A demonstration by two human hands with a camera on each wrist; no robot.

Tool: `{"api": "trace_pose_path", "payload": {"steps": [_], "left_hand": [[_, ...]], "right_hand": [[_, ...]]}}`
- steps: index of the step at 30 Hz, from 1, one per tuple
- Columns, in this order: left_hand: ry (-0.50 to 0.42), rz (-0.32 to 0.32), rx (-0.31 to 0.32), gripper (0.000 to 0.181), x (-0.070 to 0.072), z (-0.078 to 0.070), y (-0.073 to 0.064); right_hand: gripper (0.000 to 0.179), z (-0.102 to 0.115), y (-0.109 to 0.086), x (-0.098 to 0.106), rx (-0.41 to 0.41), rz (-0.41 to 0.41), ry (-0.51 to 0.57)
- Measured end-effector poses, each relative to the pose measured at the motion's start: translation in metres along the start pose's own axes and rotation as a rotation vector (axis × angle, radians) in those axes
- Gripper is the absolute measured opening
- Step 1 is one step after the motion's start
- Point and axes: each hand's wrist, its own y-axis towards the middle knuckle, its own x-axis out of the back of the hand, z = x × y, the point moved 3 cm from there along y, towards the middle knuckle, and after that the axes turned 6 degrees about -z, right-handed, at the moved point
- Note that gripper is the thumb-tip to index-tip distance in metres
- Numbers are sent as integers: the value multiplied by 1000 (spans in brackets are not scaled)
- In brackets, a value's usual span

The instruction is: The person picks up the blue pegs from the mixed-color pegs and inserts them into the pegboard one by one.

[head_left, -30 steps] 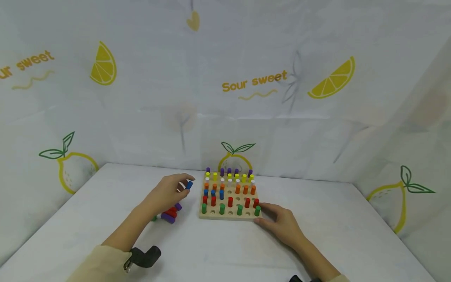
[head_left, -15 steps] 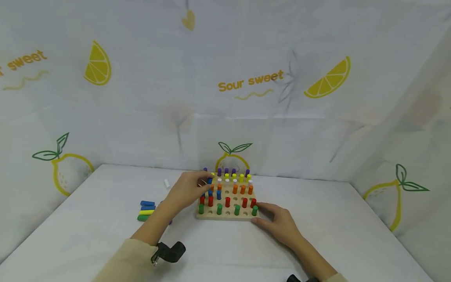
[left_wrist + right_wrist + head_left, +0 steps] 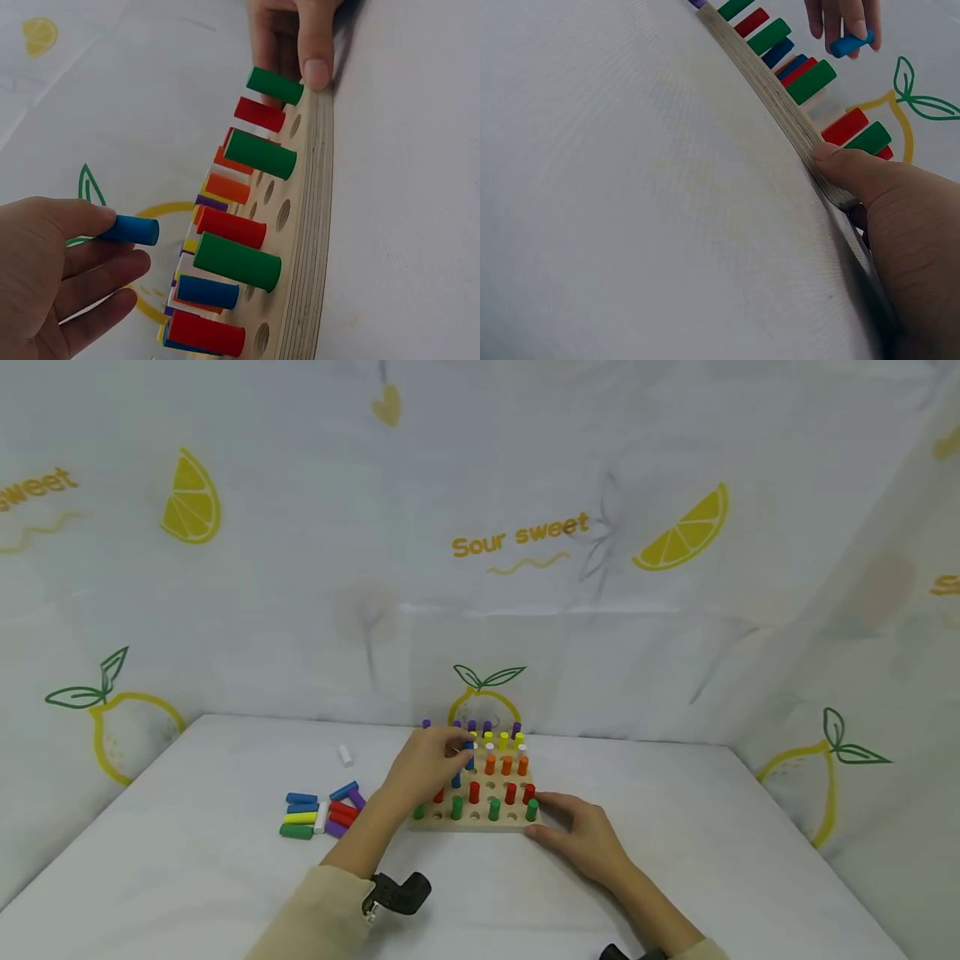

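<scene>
My left hand [image 3: 426,768] is over the wooden pegboard [image 3: 468,827], pinching a blue peg [image 3: 135,229] between thumb and fingers. In the left wrist view this peg hangs apart from the standing pegs. My right hand [image 3: 588,842] holds the board's near right corner, its thumb on the front edge, as the right wrist view shows. Rows of standing pegs run across the board: green [image 3: 494,809] in front, then red, blue, orange, white, yellow and purple. Several holes show between them. My left hand hides part of the board's left side.
Left of the board lies a group of loose pegs, among them blue [image 3: 302,798], yellow [image 3: 300,818], green [image 3: 296,832] and red [image 3: 343,814] ones. A single white peg [image 3: 345,755] lies farther back. Behind the white table [image 3: 480,902] hangs a lemon-printed curtain [image 3: 300,568].
My left hand has carried the blue peg rightward from beside the board to over it, uncovering the loose pegs. My right hand stays at the corner. The head view has shifted slightly.
</scene>
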Motion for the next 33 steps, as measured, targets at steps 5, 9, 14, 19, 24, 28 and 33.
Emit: {"api": "trace_pose_path", "payload": {"steps": [5, 9, 14, 19, 24, 28, 33], "left_hand": [[38, 14, -10, 21, -11, 0, 2], [30, 34, 7, 17, -19, 3, 0], [40, 27, 14, 14, -25, 8, -2], [57, 17, 7, 14, -27, 14, 0], [47, 32, -28, 14, -29, 17, 5], [39, 52, -30, 15, -29, 17, 4], [37, 74, -8, 16, -27, 18, 2]], "right_hand": [[52, 1, -2, 2, 6, -2, 2], [51, 2, -2, 2, 10, -5, -6], [52, 1, -2, 2, 2, 3, -13], [52, 2, 0, 3, 7, 0, -22], [52, 4, -1, 4, -6, -9, -17], [53, 3, -1, 2, -10, 5, -15], [53, 3, 0, 0, 2, 12, -22]]}}
